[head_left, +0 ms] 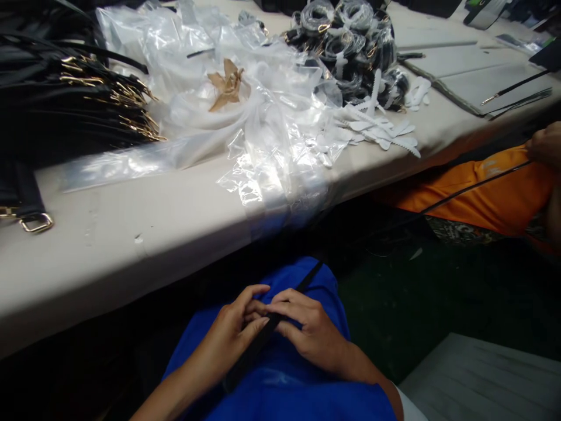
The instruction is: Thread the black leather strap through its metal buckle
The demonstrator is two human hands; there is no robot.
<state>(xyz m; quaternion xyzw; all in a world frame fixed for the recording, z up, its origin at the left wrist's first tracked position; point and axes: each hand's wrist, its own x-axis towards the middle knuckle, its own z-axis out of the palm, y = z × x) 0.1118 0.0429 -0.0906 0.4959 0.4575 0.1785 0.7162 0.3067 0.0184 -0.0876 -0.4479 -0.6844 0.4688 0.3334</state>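
A black strap (pixel 253 354) lies slantwise across my lap, over blue cloth (pixel 302 365). My left hand (pixel 239 321) is curled around the strap near its middle, thumb and fingers against it. Right beside it, my right hand (pixel 309 324) grips the same strap from the other side, fingertips almost meeting those of the left. The strap's narrow far end sticks out past my right hand, and the wider part runs back toward my body. What lies directly under my fingers is hidden.
The covered table (pixel 109 216) stands ahead, with black straps with gold clasps (pixel 109 93), clear plastic bags (pixel 272 117), wrapped strap coils (pixel 346 41) and white plastic ties (pixel 381 126). Another person's hand (pixel 546 146) holds a thin black strip at right, above orange cloth (pixel 495 187).
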